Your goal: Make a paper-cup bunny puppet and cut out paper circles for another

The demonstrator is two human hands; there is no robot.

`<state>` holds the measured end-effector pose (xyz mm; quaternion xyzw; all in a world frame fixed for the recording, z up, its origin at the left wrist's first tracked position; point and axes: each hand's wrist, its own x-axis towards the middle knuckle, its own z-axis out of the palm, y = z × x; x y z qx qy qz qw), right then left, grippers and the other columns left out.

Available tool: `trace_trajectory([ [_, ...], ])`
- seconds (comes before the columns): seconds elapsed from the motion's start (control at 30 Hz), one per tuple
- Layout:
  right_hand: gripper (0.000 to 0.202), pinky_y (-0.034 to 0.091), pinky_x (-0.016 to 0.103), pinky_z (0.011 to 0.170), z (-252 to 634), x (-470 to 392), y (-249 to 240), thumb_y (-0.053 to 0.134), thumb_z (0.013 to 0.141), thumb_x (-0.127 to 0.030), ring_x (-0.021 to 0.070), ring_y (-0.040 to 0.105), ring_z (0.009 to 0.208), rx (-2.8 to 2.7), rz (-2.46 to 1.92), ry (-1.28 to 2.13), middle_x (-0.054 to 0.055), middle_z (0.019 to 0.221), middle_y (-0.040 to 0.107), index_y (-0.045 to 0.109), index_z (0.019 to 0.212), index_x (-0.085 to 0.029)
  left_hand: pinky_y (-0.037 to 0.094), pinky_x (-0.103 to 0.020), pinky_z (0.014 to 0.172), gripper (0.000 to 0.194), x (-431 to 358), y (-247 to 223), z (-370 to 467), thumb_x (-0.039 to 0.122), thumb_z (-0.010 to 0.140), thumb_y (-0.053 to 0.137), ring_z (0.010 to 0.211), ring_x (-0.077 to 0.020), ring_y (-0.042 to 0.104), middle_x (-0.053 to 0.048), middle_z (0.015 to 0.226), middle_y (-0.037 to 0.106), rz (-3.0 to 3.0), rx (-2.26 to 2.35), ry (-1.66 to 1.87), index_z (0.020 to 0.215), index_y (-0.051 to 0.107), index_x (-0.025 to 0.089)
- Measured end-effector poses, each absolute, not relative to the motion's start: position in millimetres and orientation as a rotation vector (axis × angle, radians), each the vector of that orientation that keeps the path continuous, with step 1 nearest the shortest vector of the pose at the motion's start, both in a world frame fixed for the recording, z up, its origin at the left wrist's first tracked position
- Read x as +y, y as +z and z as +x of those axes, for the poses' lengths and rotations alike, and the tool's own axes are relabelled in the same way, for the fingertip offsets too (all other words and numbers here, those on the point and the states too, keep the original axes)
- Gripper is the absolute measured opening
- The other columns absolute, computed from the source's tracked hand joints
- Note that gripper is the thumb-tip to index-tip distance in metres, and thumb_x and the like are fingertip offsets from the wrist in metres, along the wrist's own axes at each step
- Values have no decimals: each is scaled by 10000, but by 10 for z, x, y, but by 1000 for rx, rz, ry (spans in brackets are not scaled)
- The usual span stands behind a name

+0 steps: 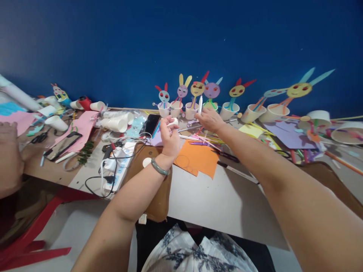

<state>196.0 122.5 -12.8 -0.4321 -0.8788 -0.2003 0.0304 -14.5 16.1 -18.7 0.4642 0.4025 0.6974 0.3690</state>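
My right hand reaches forward to the row of paper cups, its fingers closed on a white pen that stands nearly upright. Just behind it are a cup with a yellow paper rabbit face and one with a purple face. My left hand, a green bangle on its wrist, is curled palm up around a small white object, whose kind I cannot make out. Below the hands lies an orange paper sheet with circles drawn on it, and purple pens beside its top edge.
A power strip with cables sits left of a brown pouch. Further left are pink paper, scissors and stacked cups. Another person's hand is at the left edge. A blue wall rises behind.
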Motion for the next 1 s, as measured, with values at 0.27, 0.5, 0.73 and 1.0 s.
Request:
trace_trajectory([
  [0.27,204,451,355,762,1936,1118,99,469,937,-181,237,619,836,-2144,-1460,-386,122,923,712,635,1055,-167,541,-250,845,409,156,-186,-173,35,839,497,862,-95,642,-62,1254,583,1223,1050,1707,1199,501,228],
  [0.5,219,559,381,763,1945,443,321,596,932,-419,210,699,778,-1735,-1201,-267,51,910,739,580,1057,-240,560,-296,834,401,101,-118,-102,348,948,664,924,-140,676,-104,1242,584,1081,1033,1397,1288,502,210],
  [0.73,200,588,451,795,1822,-244,365,629,920,-454,263,733,833,-1711,-1209,-134,58,916,745,522,992,-300,581,-286,668,879,-62,-70,-83,448,630,954,783,-131,683,-122,1435,585,1220,596,998,1405,566,303],
  [1.0,329,637,394,710,1937,-473,365,746,841,-352,243,766,882,-1499,-1074,241,13,876,688,442,954,-297,568,-309,773,463,-139,-157,12,492,713,887,814,-144,672,-90,977,721,1456,519,813,954,714,136],
])
